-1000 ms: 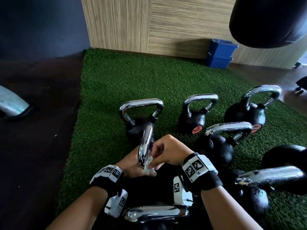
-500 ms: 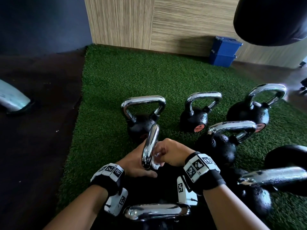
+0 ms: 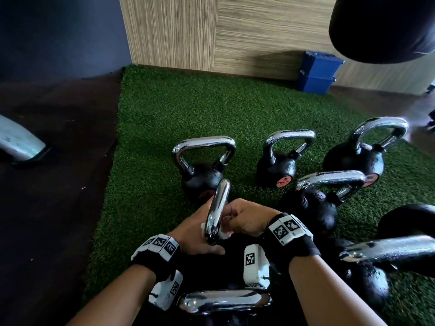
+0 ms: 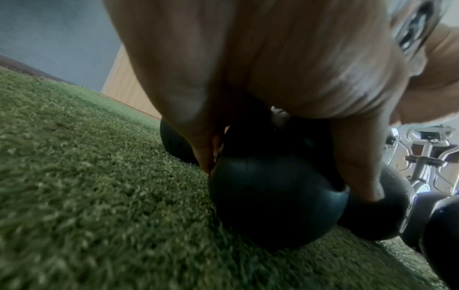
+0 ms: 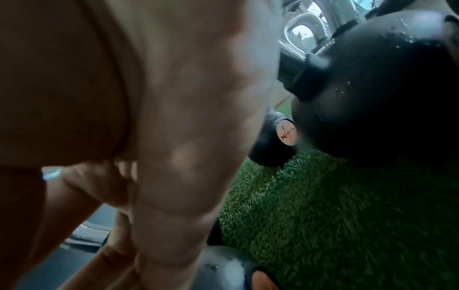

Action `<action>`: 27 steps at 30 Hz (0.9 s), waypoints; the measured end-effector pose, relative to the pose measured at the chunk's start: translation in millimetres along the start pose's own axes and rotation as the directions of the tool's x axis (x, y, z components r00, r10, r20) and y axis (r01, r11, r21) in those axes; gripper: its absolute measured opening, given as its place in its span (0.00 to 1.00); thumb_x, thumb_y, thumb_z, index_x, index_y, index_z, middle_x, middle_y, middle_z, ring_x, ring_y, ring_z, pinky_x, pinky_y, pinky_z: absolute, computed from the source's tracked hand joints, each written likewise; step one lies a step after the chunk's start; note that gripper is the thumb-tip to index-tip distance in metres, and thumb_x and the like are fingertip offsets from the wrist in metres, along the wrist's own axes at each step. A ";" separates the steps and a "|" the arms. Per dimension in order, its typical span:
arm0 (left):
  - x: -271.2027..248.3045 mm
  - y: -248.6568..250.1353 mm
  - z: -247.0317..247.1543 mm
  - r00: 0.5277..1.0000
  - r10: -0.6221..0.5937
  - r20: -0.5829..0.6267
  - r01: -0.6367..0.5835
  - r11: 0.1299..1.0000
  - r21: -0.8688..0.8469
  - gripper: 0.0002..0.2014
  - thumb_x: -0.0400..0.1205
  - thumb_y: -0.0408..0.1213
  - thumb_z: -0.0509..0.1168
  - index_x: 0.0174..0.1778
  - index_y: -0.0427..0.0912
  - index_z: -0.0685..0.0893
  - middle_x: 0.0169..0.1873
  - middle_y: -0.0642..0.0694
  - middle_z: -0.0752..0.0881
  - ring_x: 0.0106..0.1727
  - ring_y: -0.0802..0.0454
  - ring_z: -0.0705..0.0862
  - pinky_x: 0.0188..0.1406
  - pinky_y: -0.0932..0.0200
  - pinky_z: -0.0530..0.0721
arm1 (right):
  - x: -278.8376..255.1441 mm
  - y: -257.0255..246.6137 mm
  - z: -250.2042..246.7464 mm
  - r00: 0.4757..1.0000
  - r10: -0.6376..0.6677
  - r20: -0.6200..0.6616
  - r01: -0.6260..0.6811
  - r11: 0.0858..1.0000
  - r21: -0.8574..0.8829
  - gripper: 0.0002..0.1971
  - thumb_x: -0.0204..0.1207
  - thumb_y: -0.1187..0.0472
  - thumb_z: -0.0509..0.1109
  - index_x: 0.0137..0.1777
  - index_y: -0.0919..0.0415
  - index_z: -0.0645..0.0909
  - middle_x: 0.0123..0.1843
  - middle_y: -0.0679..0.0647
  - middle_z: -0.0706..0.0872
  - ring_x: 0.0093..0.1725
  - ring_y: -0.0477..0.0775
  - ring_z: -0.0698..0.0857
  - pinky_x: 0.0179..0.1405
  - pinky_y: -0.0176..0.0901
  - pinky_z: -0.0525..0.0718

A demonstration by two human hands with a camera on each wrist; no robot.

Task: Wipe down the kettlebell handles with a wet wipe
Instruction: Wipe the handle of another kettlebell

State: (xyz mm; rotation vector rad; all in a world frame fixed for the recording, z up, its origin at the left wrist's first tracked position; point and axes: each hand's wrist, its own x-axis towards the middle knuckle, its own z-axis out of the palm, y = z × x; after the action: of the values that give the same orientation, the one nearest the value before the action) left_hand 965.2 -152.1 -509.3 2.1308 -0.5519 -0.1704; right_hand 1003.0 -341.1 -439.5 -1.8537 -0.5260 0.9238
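Observation:
A black kettlebell (image 4: 273, 206) stands on the green turf right in front of me, its chrome handle (image 3: 217, 208) seen edge-on in the head view. My left hand (image 3: 195, 236) clasps the top of its ball, with fingers and thumb draped down either side. On the handle's right side my right hand (image 3: 247, 220) pinches a white wet wipe (image 3: 224, 235) against the lower part of the chrome. Only small bits of the wipe show past the handle. In the right wrist view the palm (image 5: 174, 117) fills most of the frame and hides the wipe.
Several more chrome-handled kettlebells crowd round: one behind (image 3: 204, 161), others to the right (image 3: 322, 198) and one nearest me (image 3: 223, 302). The turf (image 3: 176, 109) meets dark floor (image 3: 47, 184) on the left. A blue box (image 3: 317, 71) stands by the wooden wall, and a black punching bag (image 3: 381, 27) hangs top right.
My right hand has shifted the wipe slightly on the handle, and less of the wipe shows below it. My left hand has stayed on the kettlebell.

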 end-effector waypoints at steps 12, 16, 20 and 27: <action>1.0 2.4 4.0 0.997 0.077 -0.026 -0.078 0.993 -0.083 0.59 0.63 0.41 0.87 0.84 0.62 0.57 0.81 0.63 0.62 0.82 0.72 0.61 0.79 0.75 0.63 | 7.1 25.8 11.8 0.968 -0.095 -0.231 0.228 0.712 0.664 0.12 0.71 0.80 0.70 0.55 0.79 0.81 0.42 0.63 0.92 0.38 0.56 0.93 0.41 0.45 0.93; 0.5 0.2 5.2 0.998 0.051 -0.046 -0.055 0.994 -0.091 0.58 0.62 0.39 0.88 0.80 0.68 0.57 0.82 0.56 0.65 0.84 0.64 0.64 0.83 0.65 0.67 | 11.4 22.8 15.3 0.955 -0.108 -0.277 0.255 0.777 0.575 0.18 0.69 0.85 0.72 0.59 0.87 0.76 0.43 0.67 0.89 0.38 0.57 0.92 0.41 0.48 0.93; 0.4 -3.4 6.5 0.998 0.015 -0.060 -0.019 0.997 -0.078 0.62 0.61 0.40 0.89 0.83 0.64 0.54 0.83 0.60 0.63 0.84 0.68 0.62 0.84 0.62 0.66 | 15.4 21.3 15.1 0.862 -0.074 -0.502 0.366 0.777 0.512 0.11 0.58 0.72 0.84 0.36 0.65 0.85 0.34 0.60 0.91 0.31 0.53 0.91 0.31 0.43 0.90; -0.7 -3.6 7.7 0.998 0.003 -0.055 -0.007 0.998 -0.066 0.61 0.62 0.40 0.89 0.78 0.74 0.51 0.86 0.50 0.62 0.87 0.56 0.61 0.87 0.49 0.65 | 18.4 20.4 7.8 0.682 -0.132 -0.719 0.274 0.958 0.084 0.12 0.65 0.69 0.84 0.32 0.55 0.84 0.31 0.53 0.91 0.30 0.46 0.88 0.31 0.37 0.85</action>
State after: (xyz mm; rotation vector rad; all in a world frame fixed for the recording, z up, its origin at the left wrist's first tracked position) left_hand 963.3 -155.8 -516.7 2.0638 -0.5128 -0.1255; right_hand 1007.6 -333.0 -466.4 -1.7609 -0.1418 0.0479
